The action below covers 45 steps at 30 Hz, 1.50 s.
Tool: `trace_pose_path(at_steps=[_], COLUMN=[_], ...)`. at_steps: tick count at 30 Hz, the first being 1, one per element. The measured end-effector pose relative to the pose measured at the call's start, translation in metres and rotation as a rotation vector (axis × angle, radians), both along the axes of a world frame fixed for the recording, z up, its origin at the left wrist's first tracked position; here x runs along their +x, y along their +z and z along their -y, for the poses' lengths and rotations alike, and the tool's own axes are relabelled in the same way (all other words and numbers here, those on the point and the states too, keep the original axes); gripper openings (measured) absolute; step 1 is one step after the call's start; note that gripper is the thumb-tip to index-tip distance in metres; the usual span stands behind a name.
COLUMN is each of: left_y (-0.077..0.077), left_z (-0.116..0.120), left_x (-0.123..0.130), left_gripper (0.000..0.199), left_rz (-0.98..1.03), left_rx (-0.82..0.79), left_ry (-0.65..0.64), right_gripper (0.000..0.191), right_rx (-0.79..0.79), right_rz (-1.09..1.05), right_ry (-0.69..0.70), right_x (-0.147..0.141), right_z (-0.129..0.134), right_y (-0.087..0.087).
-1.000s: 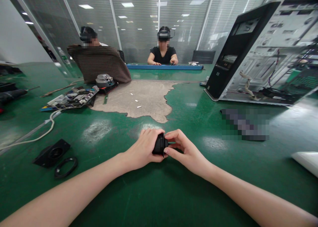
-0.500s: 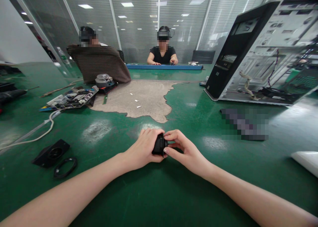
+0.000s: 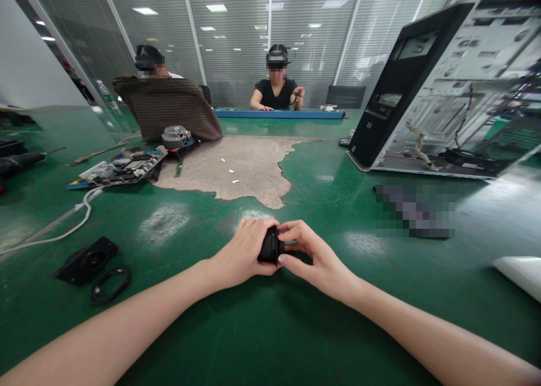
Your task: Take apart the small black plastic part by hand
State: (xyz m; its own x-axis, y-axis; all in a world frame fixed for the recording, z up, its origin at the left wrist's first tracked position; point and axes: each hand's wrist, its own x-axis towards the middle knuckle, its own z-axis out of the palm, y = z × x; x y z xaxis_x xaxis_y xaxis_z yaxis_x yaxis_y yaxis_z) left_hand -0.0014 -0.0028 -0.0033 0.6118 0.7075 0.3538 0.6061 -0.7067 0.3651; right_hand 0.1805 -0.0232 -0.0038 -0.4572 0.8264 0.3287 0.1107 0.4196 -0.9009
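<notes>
A small black plastic part (image 3: 267, 247) with a raised flange sits between my two hands over the green table. My left hand (image 3: 240, 248) is wrapped round its body from the left, covering much of it. The fingertips and thumb of my right hand (image 3: 313, 256) pinch the narrower end at the flange. What that end looks like is mostly hidden by my fingers. Left of my forearm lie a black square housing with a round opening (image 3: 87, 261) and a loose black ring (image 3: 110, 284), both on the table.
A computer case (image 3: 397, 93) stands at right, near a blurred dark object (image 3: 412, 211). A circuit board (image 3: 122, 169) and a white cable (image 3: 88, 205) lie at left. Ahead is a bare patch (image 3: 249, 160) in the green surface. Two people sit beyond, one behind a brown chair (image 3: 169, 107).
My hands keep nearly the same hold on the black part, with only a slight shift. Across the table, a person's hand has risen, holding something small and dark.
</notes>
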Motion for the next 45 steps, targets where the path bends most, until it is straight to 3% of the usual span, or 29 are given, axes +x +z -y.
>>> trace_pose_path(at_steps=[4, 10, 21, 28, 39, 45], left_y=[-0.0015, 0.0015, 0.0001, 0.0014, 0.0015, 0.0017], left_z=[-0.0005, 0.0015, 0.0005, 0.0012, 0.0016, 0.0018], left_x=[0.0004, 0.0005, 0.0005, 0.0013, 0.0001, 0.001], left_gripper=[0.058, 0.056, 0.058, 0.055, 0.057, 0.056], left_rz=[0.024, 0.022, 0.014, 0.021, 0.022, 0.013], left_rx=[0.004, 0.0, 0.004, -0.004, -0.007, 0.005], left_ry=[0.005, 0.009, -0.001, 0.011, 0.005, 0.012], right_gripper=[0.017, 0.03, 0.017, 0.031, 0.016, 0.03], right_rx=[-0.002, -0.1, -0.016, -0.089, -0.019, -0.069], right_rz=[-0.013, 0.008, -0.009, 0.02, -0.02, 0.0], right_ry=[-0.011, -0.027, -0.015, -0.038, -0.025, -0.046], right_x=[-0.0005, -0.002, -0.0015, -0.0021, -0.0008, -0.0021], right_z=[-0.0005, -0.0016, -0.0011, -0.0014, -0.0004, -0.0018], right_y=[-0.0014, -0.0021, -0.0016, -0.0013, -0.0011, -0.0021])
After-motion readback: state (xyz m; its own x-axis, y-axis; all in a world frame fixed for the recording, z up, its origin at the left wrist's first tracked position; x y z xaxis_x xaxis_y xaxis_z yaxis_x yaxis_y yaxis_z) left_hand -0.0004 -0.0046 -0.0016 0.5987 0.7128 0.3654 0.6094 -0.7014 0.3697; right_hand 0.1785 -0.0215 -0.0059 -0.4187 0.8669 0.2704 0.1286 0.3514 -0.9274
